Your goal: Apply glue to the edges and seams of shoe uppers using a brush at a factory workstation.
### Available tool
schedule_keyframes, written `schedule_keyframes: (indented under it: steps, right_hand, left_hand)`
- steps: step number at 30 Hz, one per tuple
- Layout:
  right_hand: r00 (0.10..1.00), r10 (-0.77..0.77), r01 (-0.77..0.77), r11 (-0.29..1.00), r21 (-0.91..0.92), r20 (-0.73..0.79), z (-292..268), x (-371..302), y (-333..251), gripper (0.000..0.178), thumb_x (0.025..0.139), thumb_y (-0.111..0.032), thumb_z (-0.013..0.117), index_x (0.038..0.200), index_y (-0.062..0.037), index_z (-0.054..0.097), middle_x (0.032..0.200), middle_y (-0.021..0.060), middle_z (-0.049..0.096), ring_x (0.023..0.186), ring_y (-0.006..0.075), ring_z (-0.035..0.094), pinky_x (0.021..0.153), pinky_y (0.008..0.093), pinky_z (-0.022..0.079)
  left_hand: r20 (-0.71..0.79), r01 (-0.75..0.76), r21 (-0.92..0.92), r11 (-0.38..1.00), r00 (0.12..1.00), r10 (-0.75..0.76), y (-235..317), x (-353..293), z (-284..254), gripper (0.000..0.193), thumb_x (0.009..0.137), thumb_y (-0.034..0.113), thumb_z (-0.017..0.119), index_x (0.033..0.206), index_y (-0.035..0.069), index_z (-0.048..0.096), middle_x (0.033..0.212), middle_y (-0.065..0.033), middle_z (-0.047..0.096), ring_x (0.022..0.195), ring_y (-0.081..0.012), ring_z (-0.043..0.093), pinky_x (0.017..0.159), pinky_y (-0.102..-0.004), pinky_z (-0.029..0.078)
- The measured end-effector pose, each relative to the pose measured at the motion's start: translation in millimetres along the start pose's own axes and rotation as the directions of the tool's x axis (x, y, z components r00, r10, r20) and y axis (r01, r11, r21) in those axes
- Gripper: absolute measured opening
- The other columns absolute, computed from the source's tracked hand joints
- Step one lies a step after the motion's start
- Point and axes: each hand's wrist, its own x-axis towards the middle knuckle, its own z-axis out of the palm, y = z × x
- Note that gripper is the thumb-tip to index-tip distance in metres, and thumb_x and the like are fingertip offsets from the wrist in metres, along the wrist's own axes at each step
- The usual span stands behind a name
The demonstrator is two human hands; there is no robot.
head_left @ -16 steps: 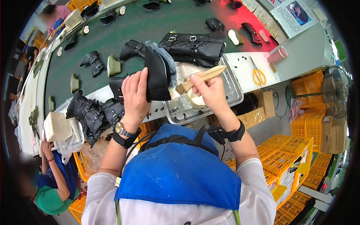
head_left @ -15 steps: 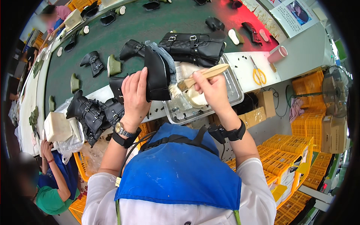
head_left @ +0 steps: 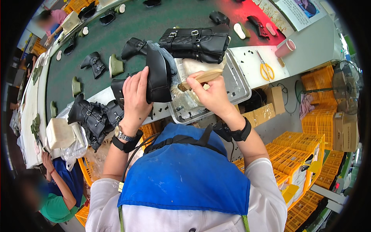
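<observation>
— Left hand?
— Wrapped around a black boot, fingers closed on its shaft, sole turned toward the brush. Held up just above the near-left corner of the metal tray.

— Right hand?
— Closed in a fist on a wooden-handled brush, bristle end touching the boot's pale lining edge, over the tray.

— Progress?
— Mid-way, by the look of it: brush at the boot, pale paste spread across the tray. Impossible to tell how much of the boot is already coated. More black boots heaped left of the tray, seemingly waiting; a tall buckled boot lying just beyond the tray.

— Surface?
— Green conveyor belt behind the tray, dotted with boots and soles. White bench right of the tray, with yellow-handled scissors and a pink cup.

— Room?
— Factory line. Yellow crates stacked below and right of the tray, a fan beyond them. Other workers seated far left of the tray.
</observation>
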Motion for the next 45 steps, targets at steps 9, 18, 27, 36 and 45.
schedule_keyframes:
  steps: [9, 18, 27, 36, 45]
  right_hand:
    - [0.914, 0.405, -0.394, 0.901, -0.182, 0.030, -4, -27, 80, 0.029, 0.088, -0.025, 0.055, 0.089, 0.0034, 0.063, 0.066, 0.0145, 0.062, 0.058, 0.0223, 0.060, 0.058, 0.0319, 0.047]
    - [0.942, 0.232, -0.084, 0.863, -0.498, 0.243, 16, -54, 126, 0.021, 0.084, -0.020, 0.056, 0.092, -0.0015, 0.064, 0.078, 0.0227, 0.062, 0.075, 0.0382, 0.060, 0.069, 0.0424, 0.048]
    - [0.822, 0.496, -0.436, 0.864, -0.251, 0.280, -28, -46, 78, 0.023, 0.089, -0.016, 0.053, 0.098, 0.0042, 0.060, 0.072, 0.0074, 0.062, 0.056, 0.0107, 0.058, 0.053, 0.0243, 0.047]
    - [0.994, 0.101, -0.110, 0.955, 0.275, 0.045, -45, 23, -36, 0.020, 0.088, -0.019, 0.058, 0.090, 0.0010, 0.063, 0.067, 0.0029, 0.059, 0.055, 0.0070, 0.053, 0.049, 0.0188, 0.042]
    - [0.895, -0.365, 0.390, 0.919, -0.051, 0.255, 16, 40, -58, 0.012, 0.078, -0.012, 0.066, 0.080, -0.0006, 0.064, 0.060, 0.0105, 0.059, 0.048, 0.0196, 0.054, 0.046, 0.0272, 0.041]
  left_hand:
    - [0.300, 0.530, -0.677, 0.511, 0.833, -0.466, -16, -10, -24, 0.075, 0.064, 0.000, 0.070, 0.126, 0.007, 0.028, 0.113, -0.0123, 0.050, 0.105, -0.0212, 0.051, 0.090, -0.0307, 0.041]
    - [0.469, 0.443, -0.880, -0.172, 0.750, -0.466, -48, -25, -18, 0.055, 0.085, 0.027, 0.060, 0.129, 0.001, 0.039, 0.125, -0.0084, 0.049, 0.111, -0.0188, 0.049, 0.097, -0.0325, 0.037]
    - [0.562, 0.575, -0.818, -0.029, 0.787, -0.256, -76, -43, -9, 0.069, 0.080, 0.053, 0.060, 0.123, 0.001, 0.045, 0.117, -0.0043, 0.054, 0.104, -0.0117, 0.050, 0.092, -0.0270, 0.039]
    - [0.652, 0.659, -0.752, -0.024, 0.749, 0.117, -51, -29, -2, 0.064, 0.075, 0.049, 0.068, 0.114, 0.000, 0.054, 0.106, -0.0026, 0.060, 0.096, -0.0095, 0.053, 0.087, -0.0262, 0.043]
    - [0.687, 0.714, -0.700, -0.022, 0.681, 0.254, -44, -26, 1, 0.055, 0.081, 0.042, 0.064, 0.114, 0.000, 0.052, 0.107, -0.0038, 0.059, 0.096, -0.0099, 0.053, 0.086, -0.0263, 0.043]
